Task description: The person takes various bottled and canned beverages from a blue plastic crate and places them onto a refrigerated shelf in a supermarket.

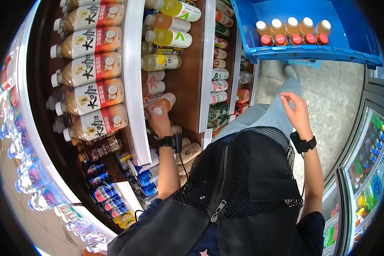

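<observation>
My left hand (159,120) reaches onto a brown shelf and grips an orange-brown drink bottle (166,100) with a white cap. Pale-labelled bottles (154,88) stand just beyond it in the same row. Farther along that shelf are yellow-green drink bottles (168,38) and a bottle with a lemon picture (162,62). My right hand (295,109) hangs over my leg above the floor, holding nothing, its thumb and forefinger bent towards each other with a gap between. Black bands circle both wrists.
A blue plastic crate (294,52) at upper right holds several white-capped and red-capped bottles. Large coconut-drink bottles (92,68) fill the shelf at left. White shelf edges (206,67) run beside my left arm. Glass-door refrigerators (361,153) line the right, across the grey tiled floor (323,86).
</observation>
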### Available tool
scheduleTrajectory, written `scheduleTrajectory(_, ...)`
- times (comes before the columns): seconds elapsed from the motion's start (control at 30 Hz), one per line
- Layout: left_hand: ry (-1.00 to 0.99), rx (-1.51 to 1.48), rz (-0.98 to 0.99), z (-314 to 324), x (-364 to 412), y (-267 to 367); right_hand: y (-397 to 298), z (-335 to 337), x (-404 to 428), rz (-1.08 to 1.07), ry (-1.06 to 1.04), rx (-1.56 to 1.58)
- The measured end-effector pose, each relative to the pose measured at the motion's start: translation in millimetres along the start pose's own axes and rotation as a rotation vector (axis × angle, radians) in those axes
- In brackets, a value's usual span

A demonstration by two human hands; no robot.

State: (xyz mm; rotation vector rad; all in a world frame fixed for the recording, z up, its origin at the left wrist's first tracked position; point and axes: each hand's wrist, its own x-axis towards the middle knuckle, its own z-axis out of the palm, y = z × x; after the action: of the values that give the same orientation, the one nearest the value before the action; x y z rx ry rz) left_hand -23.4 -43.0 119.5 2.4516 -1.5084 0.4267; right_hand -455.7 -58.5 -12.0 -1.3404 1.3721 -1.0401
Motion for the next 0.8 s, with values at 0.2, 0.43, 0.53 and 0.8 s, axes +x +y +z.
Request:
scheduleTrajectory(0.2, -0.094, -0.072, 0.100, -37.9, -19.7, 43.1, -43.6, 46.7, 17.4, -0.241, -0.146, 0.050)
scheduleTrajectory(0.43, -0.144, -0.314, 0.186, -93.7, -47.7, 103.3, -135.1, 120.6, 3.9, -0.588, -0.463, -0.036)
scheduleTrajectory(0.53, -0.216, -0.490, 0.307, -110.6, -54.5, 115.7, -157.7, 130.2, 12.9, -0.733, -0.340, -0.157)
scheduleTrajectory(0.8, -0.278, -0.868, 0.327, -71.8, -25.1, 119.6, -140.5, 100.1, 17.5, -0.505, -0.347, -0.365)
